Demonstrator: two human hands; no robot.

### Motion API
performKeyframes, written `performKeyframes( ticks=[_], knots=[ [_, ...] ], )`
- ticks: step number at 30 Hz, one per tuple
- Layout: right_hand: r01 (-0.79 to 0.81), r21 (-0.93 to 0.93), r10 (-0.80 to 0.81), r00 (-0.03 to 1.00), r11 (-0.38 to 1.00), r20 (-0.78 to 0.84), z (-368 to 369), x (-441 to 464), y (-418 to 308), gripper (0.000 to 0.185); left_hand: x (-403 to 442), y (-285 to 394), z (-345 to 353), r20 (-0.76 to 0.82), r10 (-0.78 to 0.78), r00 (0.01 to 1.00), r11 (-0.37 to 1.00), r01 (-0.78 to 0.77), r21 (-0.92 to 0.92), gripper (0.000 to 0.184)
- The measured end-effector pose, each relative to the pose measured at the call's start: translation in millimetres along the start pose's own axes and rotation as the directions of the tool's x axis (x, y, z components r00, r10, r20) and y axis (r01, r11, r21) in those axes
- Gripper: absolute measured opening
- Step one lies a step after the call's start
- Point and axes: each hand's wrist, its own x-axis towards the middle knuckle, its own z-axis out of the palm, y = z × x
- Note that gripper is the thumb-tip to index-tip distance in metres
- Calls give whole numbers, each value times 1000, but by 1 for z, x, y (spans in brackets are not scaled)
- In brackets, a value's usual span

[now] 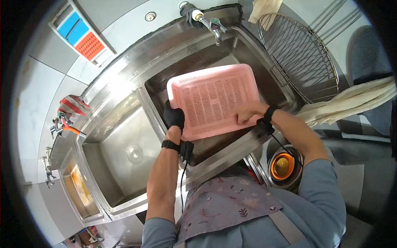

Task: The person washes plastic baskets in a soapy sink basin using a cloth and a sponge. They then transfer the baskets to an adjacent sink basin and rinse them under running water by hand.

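A pink plastic basket (213, 99) with slotted sides and bottom is held tilted over the right sink basin (237, 47). My left hand (174, 115), in a black glove, grips its left edge, with the thumb on the inner side. Bare and slightly blurred, my right hand (247, 113) is over the lower right part of the basket, its fingers curled in. Whether those fingers hold anything small is hidden.
A metal faucet (215, 31) stands behind the basin. At the right are a wire rack (300, 58) and a pale cloth (351, 99). Left lies another basin (124, 153), with an orange-handled faucet (68, 128) behind. An orange bowl (282, 166) sits low right.
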Motion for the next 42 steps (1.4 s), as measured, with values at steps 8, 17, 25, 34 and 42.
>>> performKeyframes(
  ticks=[8, 17, 25, 34, 42],
  knots=[
    [37, 71, -36, 999, 997, -10, -1, -21, -5, 31, 0, 3, -5, 32, -13, 999, 996, 16, -89, 47],
    [-24, 605, 74, 996, 796, -58, -29, -27, -31, 32, 7, 19, -13, 152, 33, 988, 992, -51, 112, 36],
    [280, 559, 244, 687, 780, -685, -55, 35, -71, 34, 11, 2, 5, 379, -97, 920, 928, -55, 370, 79],
    [64, 370, 298, 474, 927, -829, -63, 138, -62, 37, -3, 17, -6, 422, -170, 891, 880, -55, 472, 83],
    [-399, -77, 29, 253, 914, -967, -30, 142, -48, 42, -7, 18, -8, 454, -113, 884, 868, -135, 478, 58]
  ],
)
